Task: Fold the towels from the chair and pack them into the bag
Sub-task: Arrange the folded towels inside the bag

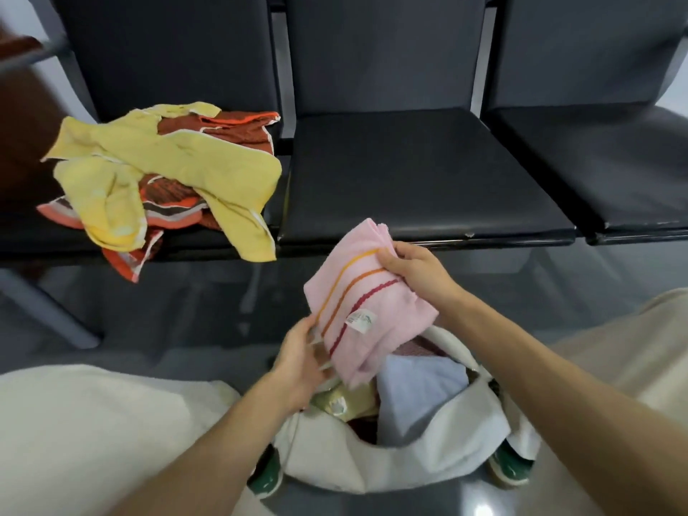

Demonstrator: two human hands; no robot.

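A row of black chairs [409, 173] is seen beyond both hands, and its middle seat lies just past the right hand [417, 270]. On the seat well to the left of the left hand [301, 355] and beyond it, a loose pile is spread out. It is made of yellow towels [178, 154] thrown over orange-brown towels [238, 132], all unfolded, and some ends hang over the front edge of the seat.

Directly below the hands, a white cloth bag [372, 467] is placed on the floor with its mouth open. Inside it, under the right wrist, a folded light blue towel [417, 396] is seen. A folded pale yellow towel [346, 400] is packed beside it, just under the left wrist.

Between the two hands a folded pink towel [372, 303] with yellow, orange and red stripes is held. It is tilted, and its lower corner is already dipped into the mouth of the bag. Its upper right edge is gripped by the right hand, with the thumb laid on the striped face. The left hand is placed at the lower left edge of the towel. Its fingertips are hidden behind the cloth, so it cannot be told if the towel or the rim of the bag is held there.

Two green and white shoes [266, 474] are seen on both sides of the bag, nearer than the hands. A small white label [360, 321] is sewn on the pink towel, between the hands.
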